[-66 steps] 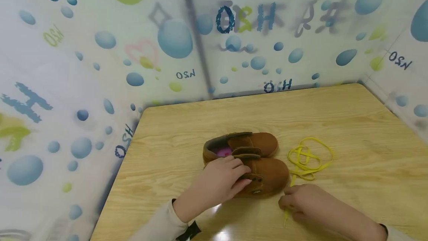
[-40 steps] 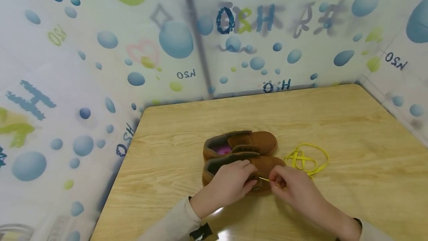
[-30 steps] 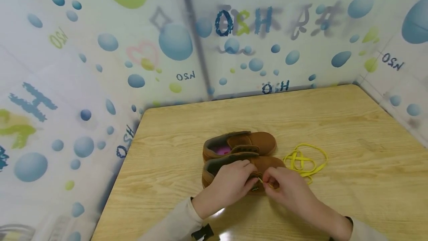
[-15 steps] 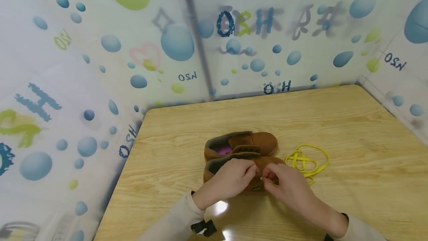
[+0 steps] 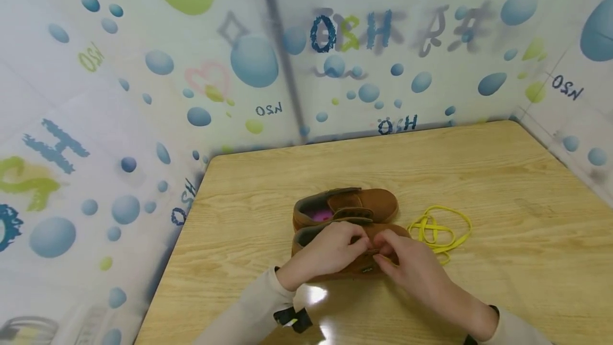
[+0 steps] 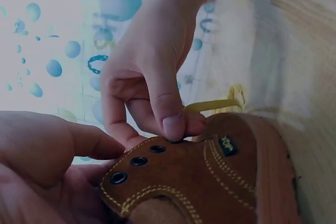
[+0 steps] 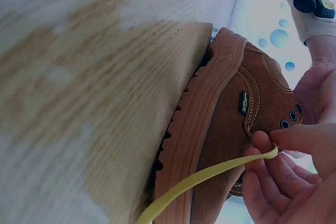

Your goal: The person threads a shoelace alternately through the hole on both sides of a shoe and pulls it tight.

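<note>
Two brown lace-up shoes lie side by side, toes to the right. My left hand (image 5: pixel 328 252) is at the near shoe (image 6: pixel 189 177), its thumb and curled fingers holding the edge of the eyelet flap. Three dark-rimmed eyelets (image 6: pixel 139 161) show on that flap in the left wrist view. With thumb and fingertips, my right hand (image 5: pixel 416 262) pinches the end of a yellow shoelace (image 7: pixel 210 172) right at the flap, by its toe-end corner. The lace tip is hidden by the fingers. Behind stands the far shoe (image 5: pixel 383 205), unlaced, with a pink insole.
The rest of the yellow lace lies in loose loops on the wooden table (image 5: pixel 527 185), right of the toes. A patterned wall (image 5: pixel 306 89) rises behind the table's far edge. A black wrist device (image 5: pixel 293 319) sits at my left sleeve.
My right hand has lifted the lace end from the table and brought it left to the near shoe's flap. My left hand has shifted toward the toe and now meets the right.
</note>
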The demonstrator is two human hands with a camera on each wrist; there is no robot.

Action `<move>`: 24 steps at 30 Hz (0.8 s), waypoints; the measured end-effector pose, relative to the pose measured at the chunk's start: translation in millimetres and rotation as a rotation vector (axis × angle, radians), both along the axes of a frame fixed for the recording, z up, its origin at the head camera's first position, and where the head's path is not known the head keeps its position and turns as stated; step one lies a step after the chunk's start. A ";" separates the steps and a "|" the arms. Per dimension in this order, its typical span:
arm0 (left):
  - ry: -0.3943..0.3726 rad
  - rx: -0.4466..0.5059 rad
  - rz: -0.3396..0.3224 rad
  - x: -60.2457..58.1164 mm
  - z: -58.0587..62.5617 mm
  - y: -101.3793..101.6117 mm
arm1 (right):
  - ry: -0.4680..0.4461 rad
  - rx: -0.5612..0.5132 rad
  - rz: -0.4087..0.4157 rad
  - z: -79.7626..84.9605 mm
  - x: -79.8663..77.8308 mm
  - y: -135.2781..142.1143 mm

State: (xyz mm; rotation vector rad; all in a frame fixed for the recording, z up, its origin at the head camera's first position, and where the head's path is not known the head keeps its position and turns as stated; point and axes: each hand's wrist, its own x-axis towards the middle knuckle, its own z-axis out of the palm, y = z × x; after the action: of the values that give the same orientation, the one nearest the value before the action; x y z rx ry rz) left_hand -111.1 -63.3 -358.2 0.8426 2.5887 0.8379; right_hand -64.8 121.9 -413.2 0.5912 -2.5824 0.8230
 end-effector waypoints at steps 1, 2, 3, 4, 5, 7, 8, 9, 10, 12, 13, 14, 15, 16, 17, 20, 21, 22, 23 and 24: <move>-0.009 0.015 0.002 0.0 -1.1 0.1 | -0.020 -0.005 -0.001 0.4 -0.3 0.3; -0.012 0.030 0.003 0.1 -2.3 0.3 | -0.042 -0.014 0.002 0.7 -0.5 0.7; -0.016 0.048 0.005 0.0 -3.6 1.1 | -0.057 -0.017 0.005 0.9 -0.8 1.4; -0.018 0.064 0.008 -0.1 -5.1 2.2 | -0.073 -0.023 0.007 1.2 -1.0 2.2; -0.016 0.080 0.012 -0.3 -7.0 3.3 | -0.094 -0.030 0.011 1.6 -1.3 3.1; -0.019 0.114 0.026 -0.6 -10.7 5.6 | -0.139 -0.063 0.030 2.1 -1.6 5.3; -0.017 0.128 0.035 -0.7 -12.2 6.6 | -0.165 -0.086 0.043 2.3 -1.7 6.6; -0.017 0.141 0.047 -0.7 -13.4 7.4 | -0.190 -0.107 0.055 2.4 -1.8 8.2; -0.014 0.157 0.059 -0.8 -14.3 8.1 | -0.214 -0.133 0.071 2.3 -2.0 9.8; -0.017 0.210 0.094 -0.8 -14.3 9.1 | -0.244 -0.179 0.112 1.8 -2.8 13.0; -0.016 0.243 0.113 -0.9 -13.6 9.6 | -0.250 -0.195 0.133 1.3 -3.3 14.4; -0.011 0.281 0.133 -1.1 -12.5 10.1 | -0.254 -0.202 0.152 1.0 -3.9 15.7; -0.005 0.328 0.152 -1.1 -10.4 10.6 | -0.256 -0.206 0.169 0.6 -4.5 16.8; 0.003 0.386 0.172 -1.3 -7.5 10.9 | -0.253 -0.208 0.186 0.4 -5.2 17.8; 0.016 0.450 0.189 -1.6 -3.2 11.0 | -0.249 -0.205 0.197 0.3 -5.9 18.6; 0.109 0.691 0.239 -5.7 18.1 8.1 | -0.245 -0.191 0.207 0.5 -8.4 19.4; 0.159 0.783 0.255 -8.1 28.0 6.1 | -0.242 -0.184 0.204 0.8 -9.1 19.4; 0.213 0.880 0.272 -11.1 38.9 3.4 | -0.247 -0.179 0.203 1.2 -9.8 19.4; 0.268 0.976 0.287 -14.0 50.7 0.3 | -0.253 -0.173 0.203 1.6 -10.5 19.2; 0.315 1.077 0.295 -16.6 62.8 -3.1 | -0.258 -0.165 0.201 2.1 -10.9 19.0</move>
State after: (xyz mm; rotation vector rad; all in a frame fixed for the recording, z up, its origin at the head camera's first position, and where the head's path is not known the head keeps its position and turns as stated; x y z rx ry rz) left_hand -127.8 -66.4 -295.4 0.8579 2.4136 2.4534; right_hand -75.7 140.9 -411.1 0.7462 -2.6749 1.2401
